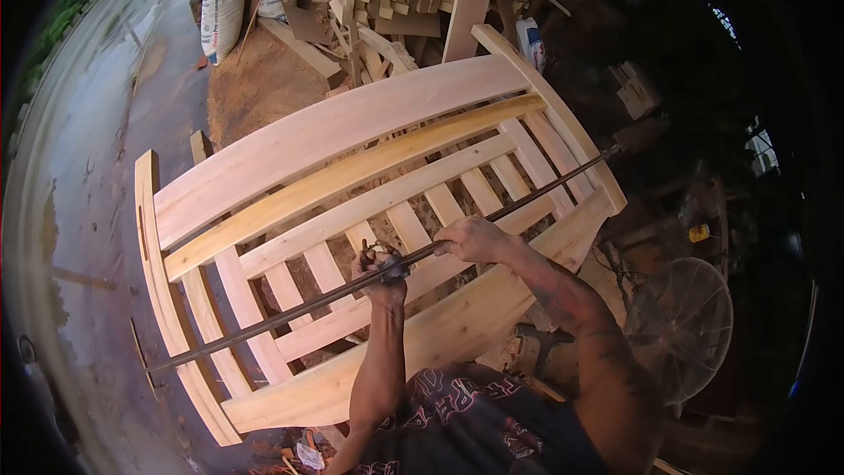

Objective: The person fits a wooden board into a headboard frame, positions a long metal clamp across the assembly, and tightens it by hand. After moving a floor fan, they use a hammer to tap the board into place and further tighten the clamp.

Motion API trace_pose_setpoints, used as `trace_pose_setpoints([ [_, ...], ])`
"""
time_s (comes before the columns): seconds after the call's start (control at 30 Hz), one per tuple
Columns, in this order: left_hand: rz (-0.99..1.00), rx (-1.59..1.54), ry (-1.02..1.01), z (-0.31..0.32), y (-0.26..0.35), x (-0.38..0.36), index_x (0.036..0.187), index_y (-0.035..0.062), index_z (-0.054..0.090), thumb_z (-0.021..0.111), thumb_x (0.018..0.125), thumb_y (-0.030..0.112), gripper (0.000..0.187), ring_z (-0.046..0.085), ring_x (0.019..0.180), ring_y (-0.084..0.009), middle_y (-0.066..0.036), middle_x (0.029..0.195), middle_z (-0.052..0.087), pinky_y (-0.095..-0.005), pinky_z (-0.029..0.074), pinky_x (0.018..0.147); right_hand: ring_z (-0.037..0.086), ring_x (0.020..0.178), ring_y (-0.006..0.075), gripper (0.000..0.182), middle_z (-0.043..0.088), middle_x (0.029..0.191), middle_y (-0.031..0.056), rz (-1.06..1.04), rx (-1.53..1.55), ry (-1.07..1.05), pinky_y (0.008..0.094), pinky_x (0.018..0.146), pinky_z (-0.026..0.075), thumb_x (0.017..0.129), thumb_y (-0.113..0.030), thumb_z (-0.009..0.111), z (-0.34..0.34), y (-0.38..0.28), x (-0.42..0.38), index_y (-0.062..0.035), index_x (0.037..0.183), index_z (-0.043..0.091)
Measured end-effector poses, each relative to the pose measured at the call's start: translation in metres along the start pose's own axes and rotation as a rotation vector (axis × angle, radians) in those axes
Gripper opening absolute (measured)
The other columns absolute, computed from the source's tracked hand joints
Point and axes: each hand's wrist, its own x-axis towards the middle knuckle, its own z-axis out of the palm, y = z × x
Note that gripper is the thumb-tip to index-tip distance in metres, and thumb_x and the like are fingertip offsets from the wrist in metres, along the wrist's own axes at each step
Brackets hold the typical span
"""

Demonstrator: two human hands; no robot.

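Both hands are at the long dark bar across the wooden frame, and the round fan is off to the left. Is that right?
Not quite: the head view shows the fan off to the right. The left hand and right hand are indeed at the long dark bar across the wooden frame.

Hands (473, 239) gripping long bar (264, 325), slatted wooden frame (343, 127)

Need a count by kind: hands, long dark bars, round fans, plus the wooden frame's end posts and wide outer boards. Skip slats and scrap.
Hands: 2 (left hand, right hand)
Long dark bar: 1
Round fan: 1
End posts: 2 (left post, right post)
Wide outer boards: 2 (upper board, lower board)
Total: 8
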Motion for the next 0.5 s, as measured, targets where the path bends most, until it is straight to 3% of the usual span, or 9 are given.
trace_pose_setpoints([
  [0.03,-0.03,0.003,-0.093,-0.013,0.004,0.006,0.079,0.0141,0.056,0.051,0.096,0.03,0.024,0.062,0.062,-0.0212,-0.006,0.065,0.062,-0.0359,0.055,0.062,0.068,0.081,0.039,0.021,0.069,0.078,0.018,-0.007,-0.008,-0.016,0.0476,0.071,0.053,0.089,-0.028,0.07,0.001,0.001,0.0,-0.0066,0.09,0.07],
  [0.13,-0.099,-0.171,0.044,-0.003,0.03,0.006,0.078,0.0143,0.057,0.048,0.098,0.028,0.025,0.06,0.06,-0.0206,-0.003,0.064,0.06,-0.0385,0.055,0.061,0.069,0.081,0.0386,0.02,0.069,0.079,0.0179,-0.088,-0.056,0.038,0.0478,0.07,0.053,0.088,-0.025,0.07,0.012,0.015,0.002,-0.0056,0.088,0.068],
  [0.2,-0.07,-0.171,0.144,-0.013,0.061,0.002,0.077,0.0148,0.056,0.046,0.098,0.03,0.027,0.06,0.059,-0.0202,-0.002,0.063,0.059,-0.0415,0.054,0.06,0.069,0.081,0.0384,0.02,0.069,0.08,0.018,-0.097,-0.069,0.055,0.0478,0.07,0.053,0.088,-0.024,0.069,0.02,0.019,-0.004,-0.0049,0.088,0.067],
  [0.27,0.079,0.042,0.224,-0.072,0.1,0.019,0.075,0.016,0.054,0.047,0.096,0.032,0.027,0.061,0.059,-0.0186,-0.002,0.065,0.059,-0.0419,0.053,0.06,0.069,0.081,0.0383,0.02,0.069,0.08,0.0181,-0.073,-0.069,0.029,0.0477,0.07,0.054,0.088,-0.024,0.069,0.022,0.02,0.001,-0.0042,0.087,0.067],
  [0.3,-0.072,-0.187,0.068,-0.046,0.134,-0.004,0.075,0.0164,0.053,0.046,0.094,0.027,0.023,0.061,0.061,-0.0171,-0.001,0.067,0.06,-0.0404,0.053,0.06,0.068,0.08,0.0385,0.019,0.069,0.081,0.018,-0.095,-0.07,0.047,0.0478,0.07,0.054,0.088,-0.023,0.069,0.028,0.027,0.002,-0.0039,0.087,0.067],
  [0.33,0.046,-0.114,0.236,-0.044,0.161,-0.013,0.074,0.0164,0.052,0.045,0.093,0.022,0.021,0.062,0.061,-0.0162,-0.001,0.069,0.062,-0.0393,0.054,0.062,0.068,0.08,0.0384,0.02,0.07,0.081,0.0173,-0.119,-0.071,0.029,0.0479,0.07,0.054,0.088,-0.023,0.069,0.029,0.029,0.003,-0.0035,0.086,0.067],
  [0.4,0.078,-0.266,0.005,-0.075,0.222,-0.024,0.074,0.0136,0.054,0.046,0.093,0.022,0.023,0.063,0.063,-0.0202,-0.004,0.07,0.064,-0.0435,0.054,0.066,0.069,0.079,0.0375,0.018,0.071,0.082,0.017,-0.061,-0.077,0.027,0.0453,0.07,0.055,0.086,-0.021,0.071,0.021,0.007,0.008,-0.0032,0.09,0.07],
  [0.47,0.387,-0.058,0.448,-0.068,0.277,-0.045,0.073,0.0108,0.057,0.047,0.095,0.025,0.028,0.062,0.064,-0.0255,-0.007,0.072,0.064,-0.0493,0.054,0.071,0.069,0.078,0.0365,0.017,0.071,0.085,0.0183,-0.136,-0.132,0.007,0.0439,0.07,0.056,0.085,-0.018,0.072,0.032,0.018,0.012,-0.0017,0.091,0.072],
  [0.5,0.384,-0.029,0.319,-0.089,0.303,-0.051,0.082,0.0075,0.06,0.046,0.098,0.026,0.028,0.062,0.067,-0.0297,-0.011,0.074,0.065,-0.054,0.054,0.074,0.07,0.078,0.0367,0.019,0.071,0.087,0.0188,-0.036,-0.105,-0.017,0.0441,0.071,0.055,0.084,-0.017,0.073,0.035,0.019,0.012,-0.0006,0.093,0.072],
])
